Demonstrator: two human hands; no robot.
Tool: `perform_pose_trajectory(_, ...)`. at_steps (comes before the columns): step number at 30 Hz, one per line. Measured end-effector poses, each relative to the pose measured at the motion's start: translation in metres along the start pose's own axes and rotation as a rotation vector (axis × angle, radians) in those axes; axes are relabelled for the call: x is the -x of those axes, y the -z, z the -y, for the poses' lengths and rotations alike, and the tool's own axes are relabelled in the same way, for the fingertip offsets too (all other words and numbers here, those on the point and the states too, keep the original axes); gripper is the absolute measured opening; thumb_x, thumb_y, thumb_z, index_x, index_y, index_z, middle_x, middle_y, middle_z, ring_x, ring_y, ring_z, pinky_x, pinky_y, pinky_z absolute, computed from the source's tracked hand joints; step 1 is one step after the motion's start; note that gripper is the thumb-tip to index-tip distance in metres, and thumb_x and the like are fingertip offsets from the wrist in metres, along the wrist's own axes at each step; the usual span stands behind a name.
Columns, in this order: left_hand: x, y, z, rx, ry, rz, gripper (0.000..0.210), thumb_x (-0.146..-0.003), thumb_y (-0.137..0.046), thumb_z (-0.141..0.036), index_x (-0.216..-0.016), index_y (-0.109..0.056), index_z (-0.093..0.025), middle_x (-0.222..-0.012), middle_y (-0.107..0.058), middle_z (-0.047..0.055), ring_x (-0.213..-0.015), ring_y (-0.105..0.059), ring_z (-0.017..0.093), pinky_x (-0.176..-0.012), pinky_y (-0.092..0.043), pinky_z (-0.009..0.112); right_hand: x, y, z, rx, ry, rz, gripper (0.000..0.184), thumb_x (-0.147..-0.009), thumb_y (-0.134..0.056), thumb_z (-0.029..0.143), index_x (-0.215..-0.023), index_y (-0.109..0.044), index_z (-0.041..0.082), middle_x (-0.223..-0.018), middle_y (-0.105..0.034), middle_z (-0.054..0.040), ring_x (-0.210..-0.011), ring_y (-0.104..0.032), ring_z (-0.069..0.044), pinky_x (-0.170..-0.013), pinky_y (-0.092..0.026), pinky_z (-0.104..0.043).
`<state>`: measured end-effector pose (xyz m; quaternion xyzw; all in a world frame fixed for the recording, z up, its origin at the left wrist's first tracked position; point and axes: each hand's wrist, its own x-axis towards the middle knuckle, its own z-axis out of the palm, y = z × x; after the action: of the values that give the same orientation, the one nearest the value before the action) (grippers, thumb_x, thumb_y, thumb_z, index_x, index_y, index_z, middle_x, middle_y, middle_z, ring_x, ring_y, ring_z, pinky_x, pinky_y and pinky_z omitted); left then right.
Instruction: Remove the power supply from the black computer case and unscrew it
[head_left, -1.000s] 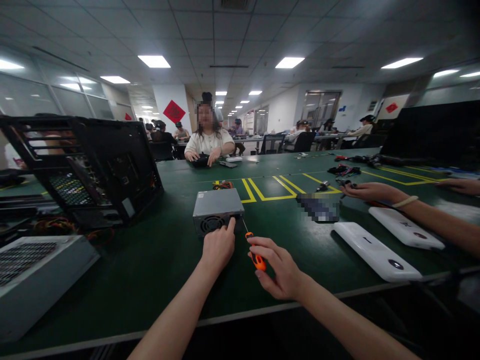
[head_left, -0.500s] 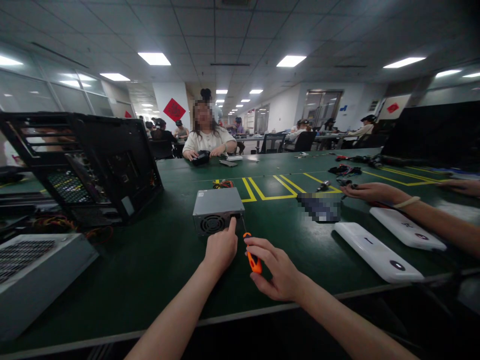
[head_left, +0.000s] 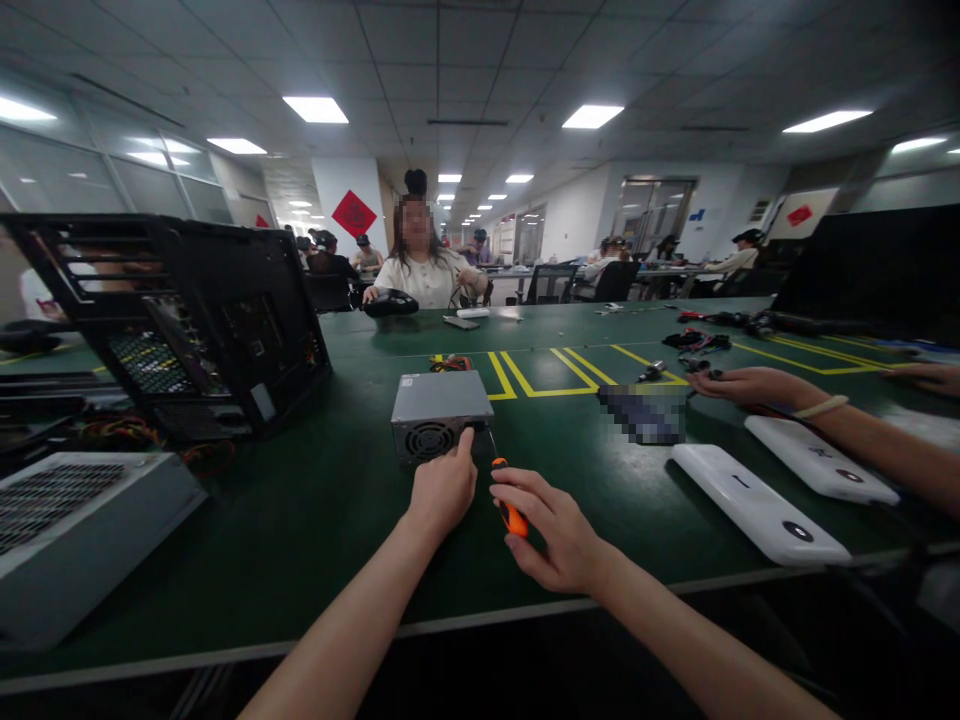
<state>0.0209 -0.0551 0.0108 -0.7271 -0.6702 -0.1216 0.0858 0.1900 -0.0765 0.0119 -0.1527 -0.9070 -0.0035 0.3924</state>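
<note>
A grey computer power supply (head_left: 442, 398) lies on the green table, its round fan grille facing me. My left hand (head_left: 442, 492) reaches it from the front, index finger stretched to the black socket area and the others partly bent; nothing shows in that hand. My right hand (head_left: 553, 530) holds an orange and black screwdriver (head_left: 513, 515) by the handle between thumb and fingers. The thin shaft points up at the right edge of the supply's front face; whether the tip sits on a screw is too small to tell. Colored cables (head_left: 450, 364) lie behind the supply.
An open black computer case (head_left: 247, 330) and a larger grey power supply (head_left: 97, 540) stand left. Two white devices (head_left: 757, 505) lie right, near another person's hand (head_left: 750, 385). Across the green table (head_left: 300, 560) a person (head_left: 424, 275) handles a black object.
My view has shifted slightly. Both hands and the screwdriver keep nearly the same place at the power supply. The person opposite has raised one hand and moved the black object.
</note>
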Motion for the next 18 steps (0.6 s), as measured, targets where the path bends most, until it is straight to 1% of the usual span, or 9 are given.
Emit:
perform_pose_trajectory(2,0.0002,0.0004,-0.0008,-0.003,0.004,0.000,0.046,-0.087,-0.025,-0.027,-0.132,-0.021,-0.017,-0.087,-0.064,0.010,-0.074,-0.063,0.019,-0.062,-0.045,0.027,0.0007,0.0005,0.0001,0.046,0.007,0.002,0.038,-0.080,-0.045,0.024,-0.117,-0.040,0.016,-0.114,-0.047,-0.0152,-0.105,-0.050,-0.023,-0.080,-0.047,-0.036)
perform_pose_trajectory(4,0.0004,0.0005,-0.0014,-0.006,-0.003,-0.006,0.046,-0.087,-0.025,-0.027,-0.132,-0.021,-0.017,-0.091,-0.063,0.011,-0.075,-0.063,0.019,-0.062,-0.045,0.027,0.0028,-0.0010,-0.0016,0.046,0.003,-0.025,0.036,-0.080,-0.048,0.025,-0.114,-0.040,0.017,-0.112,-0.049,-0.0146,-0.103,-0.051,-0.022,-0.079,-0.047,-0.036)
perform_pose_trajectory(8,0.0003,0.0007,-0.0012,-0.020,-0.019,-0.009,0.045,-0.087,-0.024,-0.026,-0.131,-0.024,-0.017,-0.091,-0.063,0.011,-0.075,-0.063,0.019,-0.063,-0.045,0.028,0.0060,-0.0047,-0.0056,-0.064,-0.047,-0.084,0.039,-0.078,-0.053,0.029,-0.111,-0.035,0.018,-0.114,-0.050,-0.0151,-0.104,-0.051,-0.022,-0.080,-0.048,-0.036)
perform_pose_trajectory(10,0.0000,0.0015,-0.0009,-0.020,-0.024,-0.011,0.045,-0.087,-0.024,-0.026,-0.131,-0.025,-0.017,-0.090,-0.063,0.010,-0.074,-0.063,0.019,-0.062,-0.045,0.028,0.0052,-0.0042,-0.0052,-0.092,-0.044,-0.066,0.040,-0.079,-0.051,0.030,-0.113,-0.035,0.016,-0.115,-0.048,-0.0162,-0.108,-0.049,-0.023,-0.082,-0.047,-0.037)
perform_pose_trajectory(12,-0.0003,0.0033,-0.0009,-0.023,-0.019,0.002,0.044,-0.086,-0.026,-0.025,-0.130,-0.025,-0.017,-0.090,-0.063,0.010,-0.075,-0.063,0.019,-0.062,-0.045,0.028,0.0035,-0.0023,-0.0033,-0.059,-0.017,-0.014,0.040,-0.080,-0.046,0.028,-0.116,-0.036,0.015,-0.117,-0.047,-0.0168,-0.111,-0.046,-0.023,-0.084,-0.045,-0.038)
perform_pose_trajectory(14,-0.0003,0.0054,-0.0012,-0.030,-0.006,0.028,0.045,-0.086,-0.028,-0.024,-0.130,-0.024,-0.018,-0.092,-0.063,0.010,-0.078,-0.062,0.019,-0.064,-0.046,0.028,0.0023,-0.0008,-0.0014,0.019,0.014,0.032,0.038,-0.081,-0.043,0.025,-0.118,-0.038,0.015,-0.118,-0.047,-0.0161,-0.109,-0.048,-0.023,-0.082,-0.046,-0.037)
perform_pose_trajectory(16,-0.0001,0.0072,-0.0017,-0.034,-0.002,0.046,0.047,-0.085,-0.029,-0.023,-0.131,-0.023,-0.019,-0.093,-0.063,0.011,-0.079,-0.062,0.019,-0.065,-0.046,0.028,0.0025,-0.0014,-0.0010,0.088,0.028,0.034,0.036,-0.081,-0.045,0.027,-0.116,-0.041,0.016,-0.116,-0.049,-0.0151,-0.104,-0.051,-0.022,-0.078,-0.047,-0.035)
perform_pose_trajectory(18,0.0002,0.0077,-0.0021,-0.033,-0.003,0.051,0.047,-0.085,-0.029,-0.023,-0.132,-0.022,-0.019,-0.094,-0.063,0.011,-0.080,-0.062,0.019,-0.066,-0.046,0.028,0.0038,-0.0040,-0.0021,0.093,0.025,-0.005,0.036,-0.079,-0.050,0.030,-0.111,-0.041,0.016,-0.113,-0.052,-0.0147,-0.101,-0.054,-0.021,-0.075,-0.048,-0.033)
